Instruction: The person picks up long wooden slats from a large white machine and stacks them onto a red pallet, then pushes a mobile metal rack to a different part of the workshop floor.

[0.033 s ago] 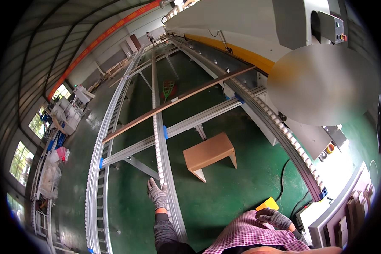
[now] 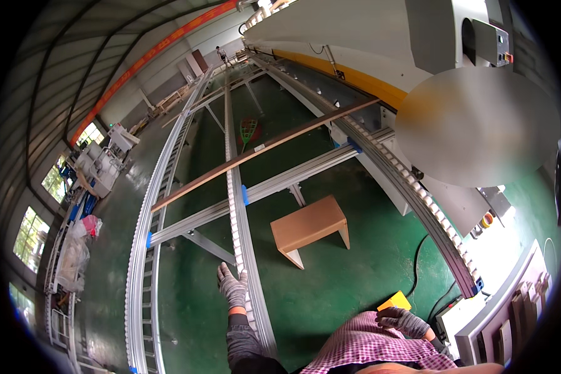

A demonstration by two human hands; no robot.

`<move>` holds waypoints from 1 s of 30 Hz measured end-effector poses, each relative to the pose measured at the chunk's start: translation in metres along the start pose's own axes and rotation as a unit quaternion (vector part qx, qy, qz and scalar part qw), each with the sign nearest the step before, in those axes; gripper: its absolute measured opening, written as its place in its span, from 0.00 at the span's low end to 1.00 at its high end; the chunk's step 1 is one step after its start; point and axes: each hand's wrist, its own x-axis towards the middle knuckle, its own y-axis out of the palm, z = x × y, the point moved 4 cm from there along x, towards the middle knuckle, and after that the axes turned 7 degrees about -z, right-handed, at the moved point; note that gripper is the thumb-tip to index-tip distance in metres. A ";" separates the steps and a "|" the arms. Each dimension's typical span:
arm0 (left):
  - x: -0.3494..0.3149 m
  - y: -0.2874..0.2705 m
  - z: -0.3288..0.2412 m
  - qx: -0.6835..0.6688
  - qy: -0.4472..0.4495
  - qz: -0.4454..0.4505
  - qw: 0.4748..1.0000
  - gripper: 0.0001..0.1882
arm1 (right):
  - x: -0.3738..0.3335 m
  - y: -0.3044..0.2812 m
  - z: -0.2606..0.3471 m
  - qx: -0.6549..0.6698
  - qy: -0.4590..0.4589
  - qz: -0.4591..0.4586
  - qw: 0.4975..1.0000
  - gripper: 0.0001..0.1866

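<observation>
My left hand (image 2: 232, 290), in a grey glove with bare fingertips, rests against the middle roller rail (image 2: 248, 274) of a long metal conveyor frame. Its fingers are stretched out and hold nothing. Close to the checked apron (image 2: 349, 343), my right hand (image 2: 404, 321) is gloved too, with its fingers curled together. Its palm faces away, so anything inside it is hidden. Farther off, a long brown wooden strip (image 2: 293, 135) lies slantwise across the rails, with a small pale label on its top.
A brown stool-like board piece (image 2: 308, 230) stands on the green floor between the rails. Beside my right hand is a yellow object (image 2: 394, 302); a black cable (image 2: 416, 265) runs near it. A large machine (image 2: 355, 37) lines the right side. Stacked boards (image 2: 522, 318) stand at lower right.
</observation>
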 end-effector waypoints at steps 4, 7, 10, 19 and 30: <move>0.027 0.022 0.004 -0.014 0.018 0.029 0.999 0.53 | 0.021 0.007 -0.001 0.056 0.081 -0.013 0.995 0.15; 0.060 0.036 -0.023 -0.046 0.077 0.015 0.996 0.56 | 0.029 -0.003 -0.019 -0.128 -0.032 0.012 0.991 0.16; 0.100 0.051 -0.054 -0.056 0.096 0.025 0.993 0.56 | 0.026 -0.010 -0.044 -0.069 0.027 -0.033 0.997 0.17; 0.213 0.113 -0.053 0.033 0.081 0.058 0.994 0.42 | -0.031 -0.001 -0.034 0.133 0.201 -0.233 0.942 0.20; 0.250 0.107 -0.044 0.242 0.027 0.232 0.942 0.51 | -0.055 -0.016 -0.094 0.112 0.209 -0.256 0.937 0.17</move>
